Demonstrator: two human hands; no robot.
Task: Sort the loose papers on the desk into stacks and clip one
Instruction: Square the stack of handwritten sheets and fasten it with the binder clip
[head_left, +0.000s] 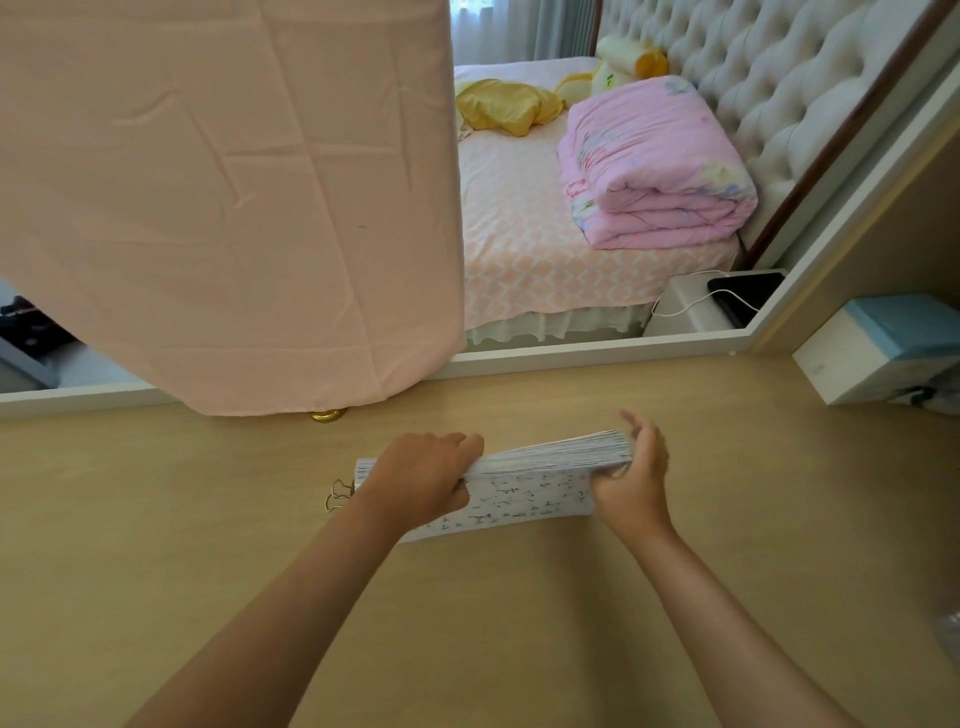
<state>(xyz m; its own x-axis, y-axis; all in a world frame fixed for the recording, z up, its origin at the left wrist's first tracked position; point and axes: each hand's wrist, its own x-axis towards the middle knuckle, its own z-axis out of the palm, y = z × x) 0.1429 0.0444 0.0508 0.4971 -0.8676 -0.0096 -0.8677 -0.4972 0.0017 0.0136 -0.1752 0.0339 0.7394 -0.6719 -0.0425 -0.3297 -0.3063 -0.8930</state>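
Both hands on the paper stack (535, 493), stood on its long edge mid-desk (519, 623).
I see a thick white block: fine layered sheet edges on top, dark handwritten marks across the face toward me. The left hand (421, 480) curls over its left part; the right hand (636, 478) clasps the right end, thumb in front. Gold wire clip loops (337, 493) lie just beside the left end.
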